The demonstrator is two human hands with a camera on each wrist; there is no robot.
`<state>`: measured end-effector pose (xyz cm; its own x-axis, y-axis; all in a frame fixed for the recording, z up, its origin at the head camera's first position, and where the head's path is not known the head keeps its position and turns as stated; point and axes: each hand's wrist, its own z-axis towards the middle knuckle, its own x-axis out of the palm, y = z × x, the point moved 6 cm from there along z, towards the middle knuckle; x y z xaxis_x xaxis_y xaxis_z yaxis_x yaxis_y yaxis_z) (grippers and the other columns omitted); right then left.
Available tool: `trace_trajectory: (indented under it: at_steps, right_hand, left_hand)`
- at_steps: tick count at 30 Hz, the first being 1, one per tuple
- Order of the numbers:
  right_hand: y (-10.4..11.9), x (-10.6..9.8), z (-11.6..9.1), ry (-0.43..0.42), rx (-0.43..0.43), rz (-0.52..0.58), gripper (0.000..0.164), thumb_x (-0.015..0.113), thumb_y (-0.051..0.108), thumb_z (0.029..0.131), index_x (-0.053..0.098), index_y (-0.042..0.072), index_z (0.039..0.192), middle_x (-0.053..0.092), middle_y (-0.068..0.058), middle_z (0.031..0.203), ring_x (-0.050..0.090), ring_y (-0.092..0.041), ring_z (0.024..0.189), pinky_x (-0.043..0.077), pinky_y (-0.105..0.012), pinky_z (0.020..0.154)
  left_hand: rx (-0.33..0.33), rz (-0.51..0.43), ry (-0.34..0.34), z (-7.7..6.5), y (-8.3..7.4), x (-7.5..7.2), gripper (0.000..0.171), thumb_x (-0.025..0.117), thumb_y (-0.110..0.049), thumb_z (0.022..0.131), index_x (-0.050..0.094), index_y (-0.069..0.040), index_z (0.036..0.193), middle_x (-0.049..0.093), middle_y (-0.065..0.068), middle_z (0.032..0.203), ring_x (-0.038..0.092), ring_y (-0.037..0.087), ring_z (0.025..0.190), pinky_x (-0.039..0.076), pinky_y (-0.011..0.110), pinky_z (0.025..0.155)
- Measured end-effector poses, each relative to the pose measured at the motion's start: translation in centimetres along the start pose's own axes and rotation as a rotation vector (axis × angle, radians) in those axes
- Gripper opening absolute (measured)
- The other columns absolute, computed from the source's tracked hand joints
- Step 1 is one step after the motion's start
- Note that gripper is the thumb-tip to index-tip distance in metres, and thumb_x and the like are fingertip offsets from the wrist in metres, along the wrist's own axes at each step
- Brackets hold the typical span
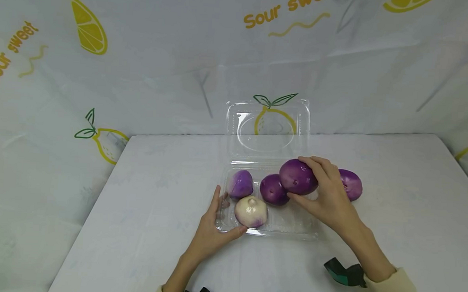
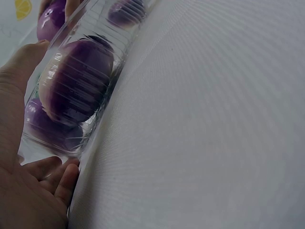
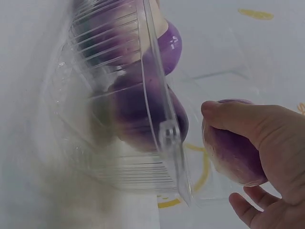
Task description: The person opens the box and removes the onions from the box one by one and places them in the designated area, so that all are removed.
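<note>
My right hand (image 1: 332, 199) grips a glossy, round purple vegetable (image 1: 297, 176) between thumb and fingers, over the right part of a clear plastic container (image 1: 289, 223). In the right wrist view this held vegetable (image 3: 236, 152) shows a pale side and is apart from the container wall. At the container's front left corner my left hand (image 1: 211, 233) holds on, thumb at the front rim and fingers along the left side. Inside lie a purple piece (image 1: 241, 184), a cream one (image 1: 251, 212) with a nub on top, and a dark purple one (image 1: 273, 190).
Another purple vegetable (image 1: 350, 185) lies on the white table (image 1: 134, 229), right of the container. The container's hinged lid (image 1: 237, 119) stands raised at the back. Behind the table hangs a white cloth (image 1: 174, 72) with lemon prints.
</note>
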<state>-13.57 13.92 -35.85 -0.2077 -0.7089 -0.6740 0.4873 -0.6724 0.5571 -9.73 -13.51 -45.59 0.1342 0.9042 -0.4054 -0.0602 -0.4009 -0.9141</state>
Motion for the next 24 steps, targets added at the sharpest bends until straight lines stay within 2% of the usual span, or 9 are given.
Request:
trace_trajectory:
  at_steps: [3, 5, 7, 9, 11, 12, 17, 24]
  right_hand:
    - [-0.1, -0.3, 0.0, -0.03, -0.001, 0.018, 0.086, 0.095, 0.004, 0.064, 0.054, 0.002, 0.139, 0.056, -0.023, 0.133, 0.048, -0.039, 0.125, 0.043, -0.058, 0.097]
    - [-0.3, -0.5, -0.1, -0.046, 0.002, 0.032, 0.086, 0.096, 0.004, 0.064, 0.054, 0.002, 0.139, 0.058, -0.022, 0.133, 0.05, -0.038, 0.125, 0.042, -0.053, 0.099]
    - [-0.4, -0.7, -0.2, -0.058, 0.008, 0.05, 0.087, 0.096, 0.004, 0.064, 0.054, 0.002, 0.14, 0.059, -0.021, 0.133, 0.053, -0.036, 0.124, 0.043, -0.039, 0.105]
    - [-0.5, -0.9, -0.3, -0.067, 0.011, 0.057, 0.088, 0.096, 0.003, 0.063, 0.053, 0.001, 0.14, 0.06, -0.021, 0.133, 0.056, -0.036, 0.123, 0.042, -0.019, 0.107]
    - [-0.5, -1.0, -0.3, -0.073, 0.012, 0.061, 0.089, 0.096, 0.001, 0.063, 0.052, -0.001, 0.14, 0.06, -0.022, 0.133, 0.058, -0.037, 0.121, 0.033, -0.002, 0.103]
    - [-0.6, -1.1, -0.4, -0.075, 0.013, 0.065, 0.089, 0.096, 0.0, 0.063, 0.051, -0.002, 0.14, 0.059, -0.023, 0.133, 0.059, -0.037, 0.121, 0.027, 0.003, 0.102]
    - [-1.0, -1.3, -0.6, -0.098, 0.03, 0.079, 0.091, 0.094, -0.001, 0.064, 0.048, -0.004, 0.142, 0.057, -0.025, 0.135, 0.058, -0.039, 0.121, 0.026, 0.004, 0.101]
    - [-1.6, -2.0, -0.8, -0.138, 0.076, 0.083, 0.091, 0.094, 0.001, 0.066, 0.05, 0.004, 0.146, 0.054, -0.024, 0.138, 0.056, -0.04, 0.122, 0.027, 0.002, 0.098]
  left_hand:
    - [0.001, -0.001, -0.001, 0.0, -0.1, 0.0, 0.123, 0.09, -0.035, 0.075, 0.01, -0.017, 0.166, 0.042, 0.006, 0.163, 0.048, 0.026, 0.144, 0.038, 0.058, 0.116]
    - [0.0, -0.002, -0.001, -0.1, -0.1, 0.0, 0.123, 0.09, -0.035, 0.075, 0.009, -0.017, 0.166, 0.042, 0.006, 0.163, 0.048, 0.026, 0.144, 0.038, 0.058, 0.117]
    - [0.0, -0.004, 0.0, 0.0, -0.1, 0.0, 0.123, 0.09, -0.035, 0.075, 0.009, -0.017, 0.166, 0.042, 0.006, 0.163, 0.048, 0.026, 0.144, 0.039, 0.058, 0.116]
    - [0.0, -0.007, 0.001, 0.0, 0.0, 0.0, 0.123, 0.09, -0.035, 0.075, 0.009, -0.017, 0.166, 0.041, 0.006, 0.163, 0.048, 0.026, 0.144, 0.04, 0.057, 0.116]
    - [0.0, -0.01, 0.003, 0.0, 0.0, 0.0, 0.123, 0.09, -0.035, 0.076, 0.009, -0.017, 0.166, 0.041, 0.006, 0.164, 0.048, 0.026, 0.144, 0.041, 0.056, 0.115]
    - [0.0, -0.01, 0.003, 0.0, 0.0, 0.0, 0.123, 0.09, -0.035, 0.076, 0.009, -0.016, 0.166, 0.041, 0.006, 0.164, 0.048, 0.026, 0.144, 0.041, 0.056, 0.115]
    - [0.0, -0.013, 0.003, 0.0, 0.1, 0.0, 0.123, 0.09, -0.034, 0.075, 0.01, -0.016, 0.166, 0.042, 0.006, 0.163, 0.048, 0.025, 0.144, 0.042, 0.055, 0.113]
    - [0.006, -0.015, 0.008, 0.1, 0.1, 0.0, 0.123, 0.09, -0.034, 0.076, 0.009, -0.017, 0.166, 0.042, 0.006, 0.163, 0.048, 0.025, 0.144, 0.043, 0.055, 0.113]
